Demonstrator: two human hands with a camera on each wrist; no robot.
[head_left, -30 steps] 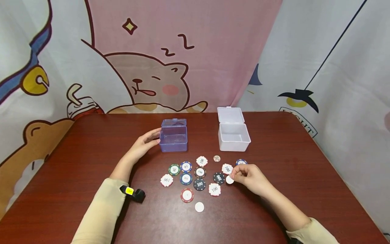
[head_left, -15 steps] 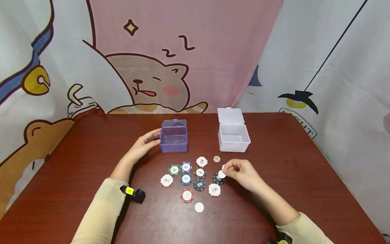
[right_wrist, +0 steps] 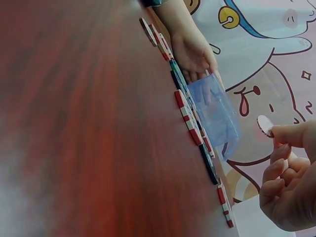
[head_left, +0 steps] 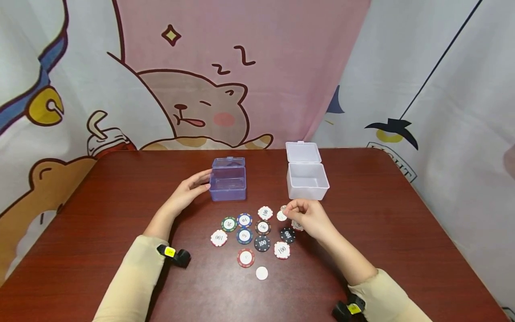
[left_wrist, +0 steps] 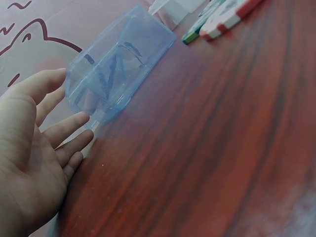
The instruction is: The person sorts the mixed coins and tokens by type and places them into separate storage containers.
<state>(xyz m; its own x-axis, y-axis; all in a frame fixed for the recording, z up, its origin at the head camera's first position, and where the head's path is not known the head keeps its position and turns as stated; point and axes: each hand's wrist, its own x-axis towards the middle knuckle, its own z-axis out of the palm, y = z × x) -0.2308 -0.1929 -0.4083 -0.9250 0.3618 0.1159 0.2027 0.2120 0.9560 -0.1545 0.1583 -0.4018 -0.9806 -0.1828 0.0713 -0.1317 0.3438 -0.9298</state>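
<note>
In the head view, my left hand (head_left: 187,194) touches the left side of a see-through blue plastic box (head_left: 228,190) whose lid stands up. Its fingers are extended along the box wall, as the left wrist view of the hand (left_wrist: 42,143) also shows. My right hand (head_left: 311,220) pinches a small white disc (head_left: 281,216) between thumb and forefinger, lifted off the table in the right wrist view of the disc (right_wrist: 264,125). Just behind it a small patterned disc (head_left: 283,208) is partly covered. Under the hand, a red-and-white poker chip (head_left: 297,226) is partly hidden.
Several poker chips lie flat mid-table, among them a green one (head_left: 229,224), a black one (head_left: 262,243) and a red one (head_left: 246,258). Another white disc (head_left: 262,273) lies nearest the front. A white plastic box (head_left: 308,192) stands at the back right, lid raised.
My right hand has carried the white disc left and away from me, from beside the black chip to near the small patterned disc. The left hand has stayed at the blue box.
</note>
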